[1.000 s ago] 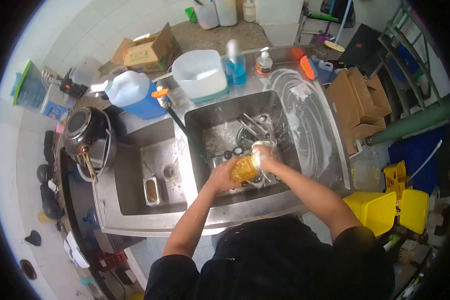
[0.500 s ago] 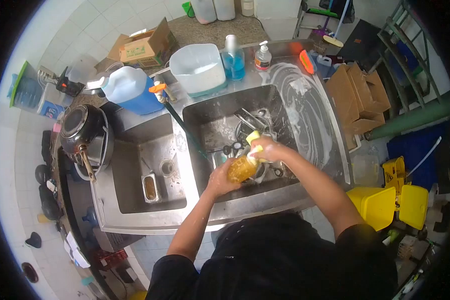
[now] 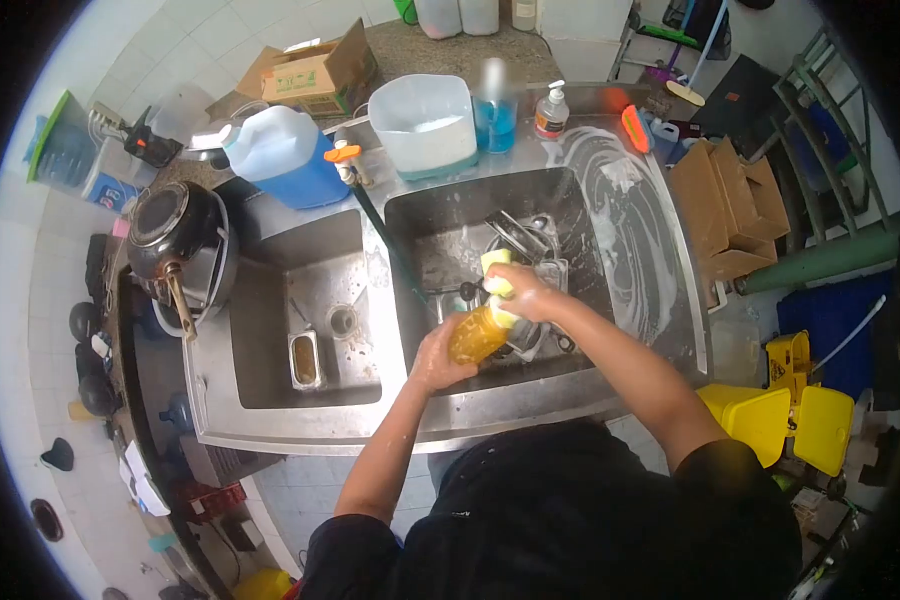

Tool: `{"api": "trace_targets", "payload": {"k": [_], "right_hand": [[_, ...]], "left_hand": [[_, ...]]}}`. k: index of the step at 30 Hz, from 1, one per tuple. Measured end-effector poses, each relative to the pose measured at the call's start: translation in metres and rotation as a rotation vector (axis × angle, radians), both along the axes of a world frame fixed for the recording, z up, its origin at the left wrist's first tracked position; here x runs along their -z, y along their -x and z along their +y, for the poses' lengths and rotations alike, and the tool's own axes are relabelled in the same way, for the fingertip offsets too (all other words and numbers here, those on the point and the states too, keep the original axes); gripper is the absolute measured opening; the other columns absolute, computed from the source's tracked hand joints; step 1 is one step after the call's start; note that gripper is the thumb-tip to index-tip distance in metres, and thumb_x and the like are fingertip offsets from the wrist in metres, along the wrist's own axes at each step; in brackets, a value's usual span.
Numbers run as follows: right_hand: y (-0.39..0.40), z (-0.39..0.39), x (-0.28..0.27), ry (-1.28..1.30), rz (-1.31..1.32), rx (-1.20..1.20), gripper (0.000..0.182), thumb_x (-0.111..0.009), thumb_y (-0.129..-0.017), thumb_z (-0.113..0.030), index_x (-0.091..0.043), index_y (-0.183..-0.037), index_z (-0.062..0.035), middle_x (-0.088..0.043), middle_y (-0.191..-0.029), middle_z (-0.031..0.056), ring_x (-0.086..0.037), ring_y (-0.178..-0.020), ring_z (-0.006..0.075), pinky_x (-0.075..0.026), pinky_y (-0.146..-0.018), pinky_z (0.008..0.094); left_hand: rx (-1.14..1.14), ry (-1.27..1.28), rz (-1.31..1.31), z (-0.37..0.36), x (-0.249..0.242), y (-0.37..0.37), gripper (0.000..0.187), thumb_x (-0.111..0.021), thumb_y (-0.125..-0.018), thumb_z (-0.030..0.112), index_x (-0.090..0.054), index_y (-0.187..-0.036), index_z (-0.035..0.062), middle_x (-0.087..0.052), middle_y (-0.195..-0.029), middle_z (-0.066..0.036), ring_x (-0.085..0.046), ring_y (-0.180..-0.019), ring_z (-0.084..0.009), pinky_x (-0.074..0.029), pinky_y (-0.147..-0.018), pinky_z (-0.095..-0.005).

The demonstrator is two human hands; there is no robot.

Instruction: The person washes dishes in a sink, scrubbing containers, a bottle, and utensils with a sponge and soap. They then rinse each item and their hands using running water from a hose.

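My left hand is wrapped round an amber bottle-like container, tilted over the right sink basin. At the container's upper right end, my right hand is closed round a yellow sponge, with white suds between it and the container. Below both hands, metal utensils and trays lie in the basin. A dark green hose runs down into this basin from the orange-handled tap.
The left basin holds a small metal tray. Behind the sinks stand a blue-liquid jug, a clear tub and a soap pump bottle. Stacked pans are at left; suds cover the right drainboard.
The view has shifted, so the sinks appear slightly farther right. Both hands still hold the container and sponge; the container has moved slightly left relative to the basin.
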State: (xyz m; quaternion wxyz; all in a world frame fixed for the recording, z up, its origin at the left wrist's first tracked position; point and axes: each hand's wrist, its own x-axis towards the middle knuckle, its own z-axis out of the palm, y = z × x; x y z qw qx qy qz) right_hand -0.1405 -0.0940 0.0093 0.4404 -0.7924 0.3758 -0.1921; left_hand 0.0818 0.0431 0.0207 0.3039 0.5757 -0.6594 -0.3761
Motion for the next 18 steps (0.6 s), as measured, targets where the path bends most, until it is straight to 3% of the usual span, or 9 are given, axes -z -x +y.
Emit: {"api": "trace_targets", "payload": {"k": [3, 6, 7, 10, 15, 18], "right_hand": [[-0.016, 0.0, 0.0, 0.077, 0.112, 0.16, 0.041, -0.077, -0.074, -0.01, -0.06, -0.111, -0.0089, -0.067, -0.103, 0.0175, -0.065, -0.095, 0.0366, -0.052, -0.084, 0.0429], [-0.022, 0.004, -0.021, -0.17, 0.104, 0.158, 0.036, -0.075, -0.076, -0.01, -0.06, -0.108, -0.0087, -0.068, -0.1, 0.0163, -0.067, -0.091, 0.0339, -0.053, -0.083, 0.0409], [-0.02, 0.001, -0.025, -0.42, -0.112, 0.114, 0.032, -0.074, -0.077, -0.008, -0.06, -0.106, -0.0082, -0.068, -0.099, 0.0147, -0.067, -0.093, 0.0302, -0.053, -0.084, 0.039], [-0.028, 0.01, -0.044, -0.138, 0.002, -0.032, 0.033, -0.075, -0.076, -0.006, -0.061, -0.106, -0.0077, -0.068, -0.098, 0.0138, -0.067, -0.093, 0.0278, -0.052, -0.084, 0.0376], [-0.037, 0.013, -0.026, -0.039, 0.014, -0.107, 0.036, -0.075, -0.076, -0.007, -0.06, -0.109, -0.0105, -0.068, -0.101, 0.0183, -0.067, -0.098, 0.0372, -0.052, -0.084, 0.0438], [-0.055, 0.02, 0.004, 0.024, 0.184, 0.031, 0.042, -0.077, -0.075, -0.012, -0.059, -0.113, -0.0125, -0.069, -0.104, 0.0176, -0.068, -0.098, 0.0371, -0.052, -0.084, 0.0437]], "left_hand": [[-0.088, -0.014, 0.024, 0.002, 0.005, 0.004, 0.08, -0.082, -0.059, 0.019, -0.052, -0.133, 0.0105, -0.066, -0.116, -0.021, -0.064, -0.109, -0.0414, -0.052, -0.094, -0.0466], [-0.19, -0.037, 0.001, 0.004, 0.012, -0.002, 0.082, -0.082, -0.059, 0.019, -0.05, -0.134, 0.0098, -0.065, -0.118, -0.022, -0.063, -0.109, -0.0418, -0.052, -0.094, -0.0466], [-0.225, -0.046, -0.013, 0.006, 0.013, -0.005, 0.082, -0.082, -0.059, 0.019, -0.05, -0.134, 0.0094, -0.065, -0.119, -0.022, -0.063, -0.109, -0.042, -0.052, -0.094, -0.0467], [-0.178, 0.001, 0.028, 0.011, 0.015, -0.013, 0.083, -0.082, -0.058, 0.018, -0.05, -0.134, 0.0073, -0.064, -0.121, -0.022, -0.063, -0.11, -0.0413, -0.052, -0.095, -0.0465], [-0.141, 0.039, 0.065, 0.022, 0.012, -0.013, 0.083, -0.082, -0.059, 0.016, -0.049, -0.134, 0.0056, -0.064, -0.12, -0.021, -0.064, -0.113, -0.039, -0.052, -0.096, -0.0435], [-0.149, 0.029, 0.069, 0.021, 0.008, -0.007, 0.083, -0.082, -0.06, 0.017, -0.048, -0.135, 0.0054, -0.065, -0.12, -0.02, -0.064, -0.112, -0.039, -0.052, -0.096, -0.0432]]}}
